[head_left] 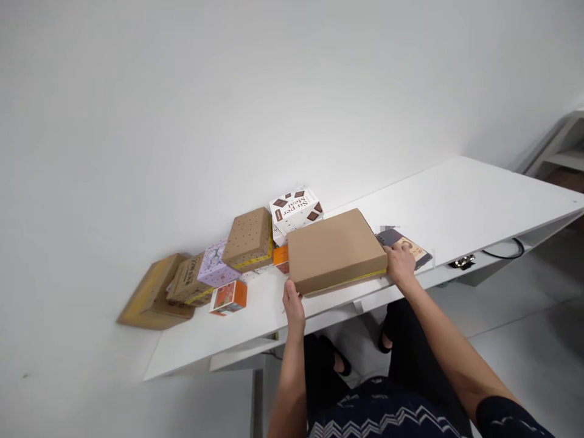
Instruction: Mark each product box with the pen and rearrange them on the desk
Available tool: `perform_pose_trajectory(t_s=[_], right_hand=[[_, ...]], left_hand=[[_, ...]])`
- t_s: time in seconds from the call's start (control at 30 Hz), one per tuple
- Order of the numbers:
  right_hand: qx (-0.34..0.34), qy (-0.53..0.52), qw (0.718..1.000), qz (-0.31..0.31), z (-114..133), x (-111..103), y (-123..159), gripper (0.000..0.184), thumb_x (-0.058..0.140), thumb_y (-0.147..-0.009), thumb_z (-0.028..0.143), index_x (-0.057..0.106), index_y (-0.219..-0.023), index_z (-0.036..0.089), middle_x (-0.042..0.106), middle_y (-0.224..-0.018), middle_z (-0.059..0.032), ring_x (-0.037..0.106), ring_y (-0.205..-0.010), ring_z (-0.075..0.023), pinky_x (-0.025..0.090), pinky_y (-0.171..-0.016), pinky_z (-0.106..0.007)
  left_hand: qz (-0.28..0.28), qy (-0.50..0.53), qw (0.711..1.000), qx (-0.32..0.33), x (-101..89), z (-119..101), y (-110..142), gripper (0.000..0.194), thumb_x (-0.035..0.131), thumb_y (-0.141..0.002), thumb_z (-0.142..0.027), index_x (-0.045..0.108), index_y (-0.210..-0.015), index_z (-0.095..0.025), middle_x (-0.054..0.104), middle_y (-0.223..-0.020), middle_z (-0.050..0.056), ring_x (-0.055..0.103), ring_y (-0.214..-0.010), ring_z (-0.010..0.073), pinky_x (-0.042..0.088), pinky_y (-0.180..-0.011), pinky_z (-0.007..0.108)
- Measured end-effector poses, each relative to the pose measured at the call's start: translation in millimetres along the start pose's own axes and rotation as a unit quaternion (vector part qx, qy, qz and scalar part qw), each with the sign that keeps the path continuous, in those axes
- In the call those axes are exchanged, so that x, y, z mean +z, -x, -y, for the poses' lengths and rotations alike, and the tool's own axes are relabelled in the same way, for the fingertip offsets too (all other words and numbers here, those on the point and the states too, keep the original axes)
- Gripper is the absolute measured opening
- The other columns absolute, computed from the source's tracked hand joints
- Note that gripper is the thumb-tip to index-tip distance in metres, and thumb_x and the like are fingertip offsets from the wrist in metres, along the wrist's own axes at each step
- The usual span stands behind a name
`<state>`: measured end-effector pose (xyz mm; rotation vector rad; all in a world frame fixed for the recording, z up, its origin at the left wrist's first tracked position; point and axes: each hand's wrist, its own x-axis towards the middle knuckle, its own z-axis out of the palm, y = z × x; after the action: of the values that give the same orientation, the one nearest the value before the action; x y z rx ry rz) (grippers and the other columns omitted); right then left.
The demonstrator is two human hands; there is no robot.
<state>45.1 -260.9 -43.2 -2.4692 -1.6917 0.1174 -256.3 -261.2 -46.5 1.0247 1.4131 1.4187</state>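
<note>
A large flat brown cardboard box (335, 249) with a yellow stripe along its front side is between my two hands, over the front part of the white table. My left hand (293, 306) grips its near left corner, thumb up against the side. On the opposite end, my right hand (401, 264) is closed around the right edge; its fingertips are partly hidden. Just beyond my right hand lies a dark booklet or flat package (417, 250) with a cream panel. An orange box (281, 258) shows partly behind the cardboard box's left side.
Along the wall, left of the cardboard box, stand a white "Su-per Meal" box (296, 210), a dotted brown box (249, 237), a lilac box (218, 264), more brown cartons (155, 292) and a small orange-and-white box (229, 297). A metal clip (463, 262) and black cable (506, 254) are at the table's (479, 194) front edge.
</note>
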Motion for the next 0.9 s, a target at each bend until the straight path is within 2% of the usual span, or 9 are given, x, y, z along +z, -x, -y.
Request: perform_pose_trajectory(t_s=[0.13, 0.23, 0.3, 0.37, 0.47, 0.57, 0.7, 0.8, 0.9], right_hand=[[0.012, -0.064, 0.998, -0.014, -4.8, 7.3, -2.7, 0.033, 0.043, -0.090, 0.020, 0.069, -0.111, 0.018, 0.064, -0.107, -0.0163, 0.053, -0.101, -0.0300, 0.043, -0.075, -0.036], [0.017, -0.151, 0.984, -0.089, -9.3, 19.5, 1.6, 0.034, 0.043, -0.090, 0.023, 0.070, -0.109, 0.016, 0.066, -0.104, -0.0164, 0.055, -0.099, -0.0292, 0.044, -0.081, -0.038], [0.023, -0.244, 0.956, -0.159, -10.0, 27.4, 9.8, 0.034, 0.043, -0.090, 0.027, 0.071, -0.105, 0.015, 0.067, -0.105, -0.0159, 0.057, -0.099, -0.0280, 0.045, -0.085, -0.038], [0.030, -0.355, 0.914, -0.195, -7.7, 32.4, 22.1, 0.037, 0.041, -0.090, 0.035, 0.070, -0.101, 0.014, 0.069, -0.103, -0.0145, 0.060, -0.095, -0.0261, 0.046, -0.084, -0.036], [0.039, -0.473, 0.866, -0.158, 0.3, 34.4, 42.8, 0.048, 0.035, -0.092, 0.048, 0.070, -0.100, 0.015, 0.071, -0.097, -0.0112, 0.063, -0.090, -0.0235, 0.049, -0.080, -0.034], [0.044, -0.512, 0.851, -0.110, 8.4, 34.5, 57.4, 0.059, 0.026, -0.094, 0.055, 0.068, -0.106, 0.015, 0.070, -0.105, -0.0115, 0.062, -0.097, -0.0247, 0.048, -0.086, -0.036], [0.037, -0.542, 0.834, -0.098, 12.3, 37.0, 62.4, 0.067, 0.022, -0.093, 0.063, 0.063, -0.120, 0.017, 0.064, -0.124, -0.0125, 0.055, -0.117, -0.0273, 0.043, -0.100, -0.043], [0.042, -0.547, 0.829, -0.103, 8.3, 32.6, 61.9, 0.073, 0.023, -0.090, 0.069, 0.062, -0.123, 0.018, 0.064, -0.125, -0.0136, 0.055, -0.117, -0.0280, 0.042, -0.101, -0.045], [0.041, -0.551, 0.820, -0.146, -0.4, 13.7, 63.1, 0.072, 0.025, -0.089, 0.070, 0.062, -0.122, 0.018, 0.063, -0.125, -0.0131, 0.055, -0.116, -0.0264, 0.040, -0.103, -0.045]], left_hand=[[-0.005, 0.016, 0.999, -0.031, -2.1, 3.4, -2.5, 0.066, 0.049, -0.081, -0.071, 0.059, -0.119, -0.019, 0.062, -0.126, 0.013, 0.060, -0.114, 0.0228, 0.054, -0.082, 0.029], [-0.002, 0.026, 0.999, -0.030, -2.0, 2.7, -2.9, 0.067, 0.051, -0.079, -0.072, 0.060, -0.119, -0.019, 0.062, -0.126, 0.013, 0.061, -0.113, 0.0232, 0.054, -0.080, 0.029], [-0.003, 0.034, 0.999, -0.033, -1.8, 1.9, -2.7, 0.067, 0.053, -0.078, -0.072, 0.061, -0.118, -0.018, 0.062, -0.126, 0.013, 0.061, -0.113, 0.0235, 0.054, -0.080, 0.029], [0.000, 0.051, 0.998, -0.033, -1.6, 2.2, -2.6, 0.068, 0.052, -0.078, -0.072, 0.062, -0.118, -0.018, 0.063, -0.125, 0.013, 0.061, -0.114, 0.0236, 0.054, -0.083, 0.030], [0.028, 0.092, 0.995, -0.009, -0.6, 7.5, -3.4, 0.072, 0.043, -0.080, -0.076, 0.061, -0.122, -0.020, 0.063, -0.127, 0.013, 0.058, -0.120, 0.0237, 0.051, -0.092, 0.033], [0.051, 0.100, 0.994, -0.001, 1.8, 19.9, -4.5, 0.080, 0.036, -0.079, -0.081, 0.060, -0.124, -0.019, 0.061, -0.129, 0.013, 0.053, -0.126, 0.0228, 0.044, -0.104, 0.035], [0.079, 0.048, 0.996, -0.009, 3.0, 33.5, -0.5, 0.084, 0.030, -0.080, -0.081, 0.058, -0.127, -0.017, 0.059, -0.131, 0.015, 0.050, -0.130, 0.0227, 0.037, -0.111, 0.036], [0.094, -0.014, 0.995, 0.033, -0.4, 26.1, 9.2, 0.082, 0.031, -0.082, -0.078, 0.057, -0.128, -0.015, 0.059, -0.130, 0.016, 0.047, -0.131, 0.0250, 0.036, -0.112, 0.041], [0.092, -0.090, 0.984, 0.120, -4.8, 0.6, 23.8, 0.074, 0.035, -0.084, -0.074, 0.057, -0.127, -0.018, 0.057, -0.128, 0.014, 0.046, -0.130, 0.0251, 0.036, -0.111, 0.040]])
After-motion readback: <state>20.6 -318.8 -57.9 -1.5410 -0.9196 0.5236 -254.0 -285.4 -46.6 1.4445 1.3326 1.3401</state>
